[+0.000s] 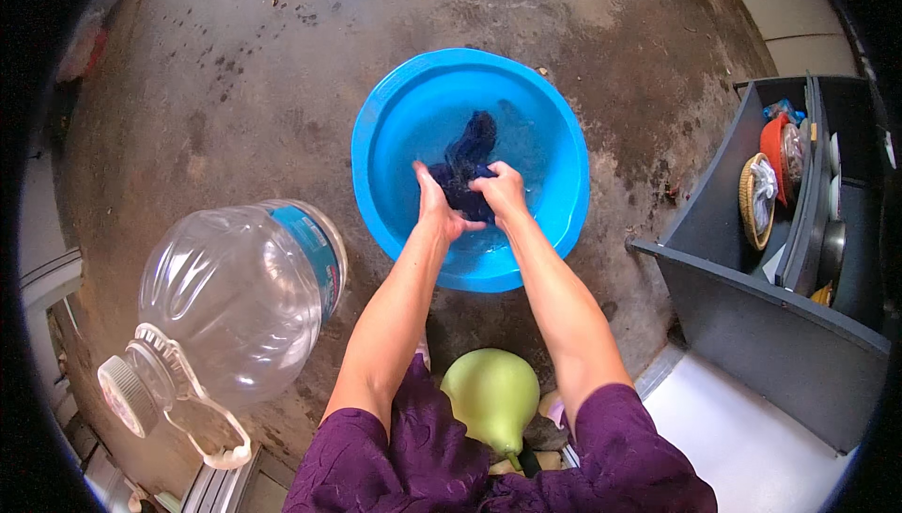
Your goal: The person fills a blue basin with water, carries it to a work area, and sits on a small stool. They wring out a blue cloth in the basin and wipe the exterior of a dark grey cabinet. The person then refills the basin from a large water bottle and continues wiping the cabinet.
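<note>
A blue plastic basin (468, 280) with water in it stands on the concrete floor. Inside lies a dark wet cloth (473, 143), bunched up, one end stretching away from me. My right hand (502, 192) grips the cloth's right side between thumb and fingers. At its left side is my left hand (440, 208), spread with the thumb apart and the palm turned towards the cloth; whether it touches the cloth is not plain. The cloth's lower part lies between both hands.
A large clear plastic water bottle (232, 294) with a handle stands at the left. Close to me is a pale green gourd (491, 393). On the right, a dark grey shelf unit (754, 330) holds a wicker basket (747, 203) and a red bowl (774, 153).
</note>
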The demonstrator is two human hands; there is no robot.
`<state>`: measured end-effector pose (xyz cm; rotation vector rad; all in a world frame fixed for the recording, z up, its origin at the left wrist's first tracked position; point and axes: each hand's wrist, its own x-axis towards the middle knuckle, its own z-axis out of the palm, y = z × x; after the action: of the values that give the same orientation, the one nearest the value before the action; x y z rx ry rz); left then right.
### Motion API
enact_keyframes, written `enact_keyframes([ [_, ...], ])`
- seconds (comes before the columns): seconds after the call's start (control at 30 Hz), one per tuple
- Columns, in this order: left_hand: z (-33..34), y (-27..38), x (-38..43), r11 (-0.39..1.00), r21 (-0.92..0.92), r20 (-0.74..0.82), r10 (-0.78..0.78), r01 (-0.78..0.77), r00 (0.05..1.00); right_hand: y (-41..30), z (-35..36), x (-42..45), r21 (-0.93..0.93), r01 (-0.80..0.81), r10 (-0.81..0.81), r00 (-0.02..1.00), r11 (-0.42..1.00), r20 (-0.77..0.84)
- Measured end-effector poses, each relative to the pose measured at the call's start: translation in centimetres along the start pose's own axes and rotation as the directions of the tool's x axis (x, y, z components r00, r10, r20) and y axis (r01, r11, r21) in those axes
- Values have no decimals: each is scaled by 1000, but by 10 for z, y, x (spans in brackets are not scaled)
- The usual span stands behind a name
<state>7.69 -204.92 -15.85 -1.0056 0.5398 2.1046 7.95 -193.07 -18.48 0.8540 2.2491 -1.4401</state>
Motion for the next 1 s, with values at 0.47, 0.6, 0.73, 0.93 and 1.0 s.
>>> enact_keyframes([
  [0.47, 5, -28, -25, 968, 51, 46, 242, -244, 969, -42, -1, 26, -544, 284, -559, 700, 790, -446],
  [0.6, -7, -10, -4, 993, 26, 38, 118, -119, 992, -1, 18, 31, -335, 219, -252, 966, 916, -59],
  [0.73, -22, 17, 8, 990, -102, 89, 110, -100, 990, -27, 4, -58, 230, 377, -419, 891, 897, 175],
  [0.93, 12, -40, -14, 307, 670, 238, 773, -676, 588, -75, -37, -51, 888, 53, -121, 993, 456, 3],
  [1.0, 32, -47, -44, -139, 606, 553, 781, -783, 290, -88, -54, -48, 877, -27, -120, 988, 480, 96],
])
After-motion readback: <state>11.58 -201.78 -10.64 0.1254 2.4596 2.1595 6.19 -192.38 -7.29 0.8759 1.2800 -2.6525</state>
